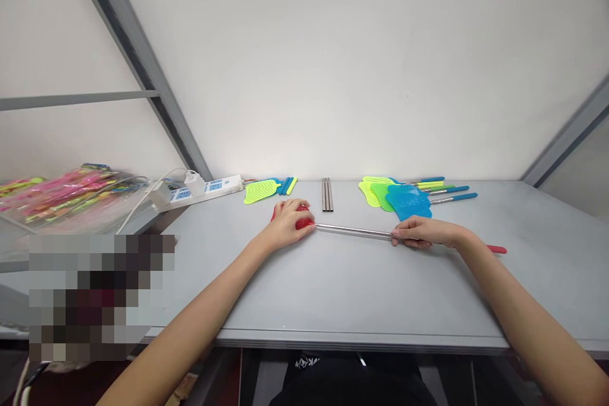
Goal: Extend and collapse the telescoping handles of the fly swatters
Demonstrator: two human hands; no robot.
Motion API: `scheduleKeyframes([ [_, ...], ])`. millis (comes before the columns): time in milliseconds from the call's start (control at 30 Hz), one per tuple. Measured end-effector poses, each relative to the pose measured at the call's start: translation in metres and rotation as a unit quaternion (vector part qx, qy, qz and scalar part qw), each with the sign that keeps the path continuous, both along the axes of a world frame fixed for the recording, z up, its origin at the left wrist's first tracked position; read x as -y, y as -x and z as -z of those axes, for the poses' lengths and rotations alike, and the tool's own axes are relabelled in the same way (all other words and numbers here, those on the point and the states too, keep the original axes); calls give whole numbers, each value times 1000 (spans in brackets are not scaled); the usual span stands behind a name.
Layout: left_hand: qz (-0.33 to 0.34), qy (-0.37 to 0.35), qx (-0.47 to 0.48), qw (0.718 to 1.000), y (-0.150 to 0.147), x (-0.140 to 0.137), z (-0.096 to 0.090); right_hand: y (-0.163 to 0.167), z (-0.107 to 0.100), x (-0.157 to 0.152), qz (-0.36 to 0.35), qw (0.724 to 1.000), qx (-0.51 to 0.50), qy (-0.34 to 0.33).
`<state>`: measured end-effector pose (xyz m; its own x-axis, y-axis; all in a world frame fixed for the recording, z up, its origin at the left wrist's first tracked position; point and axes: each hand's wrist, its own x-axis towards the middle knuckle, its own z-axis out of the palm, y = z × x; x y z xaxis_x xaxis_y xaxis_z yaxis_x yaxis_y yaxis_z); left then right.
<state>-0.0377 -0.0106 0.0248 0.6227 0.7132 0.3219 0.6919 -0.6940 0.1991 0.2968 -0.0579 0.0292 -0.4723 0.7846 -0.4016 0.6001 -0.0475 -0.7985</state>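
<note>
A red fly swatter (304, 222) with an extended metal telescopic rod (354, 229) lies crosswise in front of me. My left hand (288, 223) is closed over its perforated red head, covering most of it. Farther right, my right hand (419, 231) grips the rod with thumb and fingers. The red handle end (497, 248) sticks out beyond my right wrist. Just behind my right hand is a pile of finished-looking swatters, a blue one (410, 202) on top, with green (382, 195) and yellow (368, 191) heads beneath.
Three metal rods (328, 195) lie side by side near the wall. Left of them are loose yellow (261, 191) and blue heads with several handle grips (288, 186). A power strip (209, 189) and bagged colourful items (71, 193) are at the left. A pixelated patch hides the lower left.
</note>
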Motion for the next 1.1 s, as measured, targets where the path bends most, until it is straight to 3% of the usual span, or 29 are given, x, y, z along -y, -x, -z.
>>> scheduleKeyframes([
  [533, 110, 20, -16, 994, -21, 25, 1, 18, -1, 5, -13, 1000, 5, -25],
  [1100, 105, 62, -17, 992, -20, 22, 4, 20, 1, 5, -16, 1000, 9, -25],
])
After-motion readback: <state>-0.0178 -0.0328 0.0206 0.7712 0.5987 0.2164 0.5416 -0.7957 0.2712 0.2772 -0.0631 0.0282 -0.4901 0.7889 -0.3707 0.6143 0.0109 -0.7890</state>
